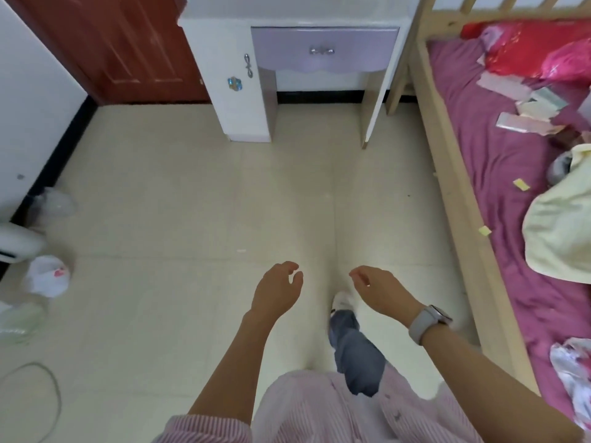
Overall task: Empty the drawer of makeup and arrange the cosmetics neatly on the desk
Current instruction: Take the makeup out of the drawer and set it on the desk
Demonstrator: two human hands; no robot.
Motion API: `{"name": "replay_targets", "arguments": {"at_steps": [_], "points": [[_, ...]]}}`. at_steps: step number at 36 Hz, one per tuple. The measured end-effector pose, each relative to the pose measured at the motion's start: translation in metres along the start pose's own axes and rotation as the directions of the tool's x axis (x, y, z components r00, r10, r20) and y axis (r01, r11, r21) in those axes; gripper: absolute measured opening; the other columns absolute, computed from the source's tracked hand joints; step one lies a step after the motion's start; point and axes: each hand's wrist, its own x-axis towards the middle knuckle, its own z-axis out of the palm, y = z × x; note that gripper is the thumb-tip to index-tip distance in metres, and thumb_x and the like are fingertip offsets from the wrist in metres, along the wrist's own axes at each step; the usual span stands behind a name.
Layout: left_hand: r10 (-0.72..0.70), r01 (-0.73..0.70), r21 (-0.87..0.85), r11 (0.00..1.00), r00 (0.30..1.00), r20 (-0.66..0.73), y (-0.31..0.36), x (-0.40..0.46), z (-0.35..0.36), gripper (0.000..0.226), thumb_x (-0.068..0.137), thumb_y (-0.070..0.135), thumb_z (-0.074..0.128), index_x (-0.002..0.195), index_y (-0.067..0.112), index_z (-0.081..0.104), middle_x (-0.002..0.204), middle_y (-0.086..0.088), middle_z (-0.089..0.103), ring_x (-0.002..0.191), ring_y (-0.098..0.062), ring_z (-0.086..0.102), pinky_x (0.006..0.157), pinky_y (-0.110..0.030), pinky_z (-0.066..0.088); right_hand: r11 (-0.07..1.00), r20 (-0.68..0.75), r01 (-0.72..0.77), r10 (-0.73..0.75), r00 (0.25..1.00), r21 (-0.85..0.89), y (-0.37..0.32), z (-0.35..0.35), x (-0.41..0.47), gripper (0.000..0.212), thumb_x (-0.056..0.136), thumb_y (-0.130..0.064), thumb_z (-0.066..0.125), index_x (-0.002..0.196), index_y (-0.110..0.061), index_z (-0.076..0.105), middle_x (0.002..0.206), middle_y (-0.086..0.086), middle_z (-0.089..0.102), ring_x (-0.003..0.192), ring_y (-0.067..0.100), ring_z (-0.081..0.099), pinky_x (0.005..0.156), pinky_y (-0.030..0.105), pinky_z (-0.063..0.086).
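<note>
The white desk with its closed lilac drawer (324, 52) is cut off at the top edge, so its top surface is out of sight, and the drawer's contents are hidden. The small papers scattered on the magenta bedsheet (479, 174) are too blurred to identify.

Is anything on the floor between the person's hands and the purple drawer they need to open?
Nothing visible blocks the way. Bare tiled floor lies between the left hand, the right hand and the shut purple drawer. The plastic bags sit off to the left, and the bed frame runs along the right.
</note>
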Motion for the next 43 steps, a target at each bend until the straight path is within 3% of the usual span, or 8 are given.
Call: {"name": "replay_targets", "arguments": {"at_steps": [10, 15, 23, 32, 36, 43], "points": [[0.041, -0.042, 0.059, 0.997, 0.999, 0.018, 0.111, 0.233, -0.065, 0.035, 0.097, 0.027, 0.044, 0.127, 0.014, 0.054, 0.125, -0.005, 0.058, 0.114, -0.019, 0.053, 0.096, -0.028, 0.04, 0.996, -0.08, 0.085, -0.087, 0.993, -0.026, -0.021, -0.15, 0.216, 0.03, 0.098, -0.02, 0.038, 0.113, -0.005, 0.06, 0.113, 0.011, 0.064, 0.103, 0.027, 0.058, 0.091, 0.033, 0.043], [0.083, -0.079, 0.07, 0.994, 0.995, -0.053, 0.161, 0.327, -0.112, 0.034, 0.097, 0.027, 0.044, 0.127, 0.014, 0.054, 0.124, -0.005, 0.058, 0.113, -0.019, 0.053, 0.095, -0.029, 0.039, 0.99, -0.109, 0.119, -0.127, 0.986, -0.076, -0.051, -0.222, 0.314, 0.03, 0.097, -0.021, 0.038, 0.112, -0.007, 0.06, 0.114, 0.011, 0.063, 0.106, 0.028, 0.056, 0.092, 0.034, 0.041], [0.028, -0.025, 0.03, 0.999, 0.996, -0.09, 0.179, 0.459, -0.171, 0.035, 0.096, 0.026, 0.046, 0.128, 0.014, 0.053, 0.124, -0.006, 0.058, 0.11, -0.021, 0.055, 0.096, -0.031, 0.041, 0.983, -0.068, 0.136, -0.145, 0.987, -0.121, -0.092, -0.289, 0.447, 0.031, 0.098, -0.022, 0.037, 0.117, -0.01, 0.058, 0.116, 0.011, 0.062, 0.108, 0.027, 0.055, 0.093, 0.034, 0.041], [0.113, -0.105, 0.101, 0.989, 0.991, -0.073, 0.201, 0.655, -0.239, 0.037, 0.097, 0.028, 0.043, 0.13, 0.015, 0.049, 0.128, -0.006, 0.053, 0.116, -0.022, 0.05, 0.099, -0.034, 0.039, 0.987, -0.15, 0.071, -0.092, 0.984, -0.142, -0.141, -0.359, 0.615, 0.03, 0.096, -0.02, 0.038, 0.116, -0.01, 0.059, 0.117, 0.009, 0.061, 0.109, 0.026, 0.054, 0.095, 0.036, 0.041], [0.192, -0.178, 0.175, 0.968, 0.979, -0.069, 0.218, 0.734, -0.276, 0.038, 0.096, 0.027, 0.044, 0.132, 0.015, 0.048, 0.134, -0.006, 0.049, 0.122, -0.023, 0.045, 0.1, -0.035, 0.035, 0.991, -0.164, 0.049, -0.069, 0.984, -0.123, -0.175, -0.391, 0.679, 0.029, 0.095, -0.018, 0.039, 0.108, -0.005, 0.061, 0.111, 0.013, 0.062, 0.103, 0.03, 0.056, 0.09, 0.042, 0.044], [0.294, -0.237, 0.377, 0.895, 0.951, -0.101, 0.241, 0.853, -0.301, 0.041, 0.094, 0.026, 0.047, 0.133, 0.015, 0.046, 0.14, -0.007, 0.041, 0.128, -0.029, 0.034, 0.099, -0.042, 0.032, 0.996, -0.204, 0.016, -0.033, 0.978, -0.085, -0.201, -0.418, 0.776, 0.036, 0.096, -0.017, 0.039, 0.129, -0.013, 0.05, 0.131, 0.006, 0.05, 0.12, 0.024, 0.045, 0.097, 0.033, 0.039]]}}
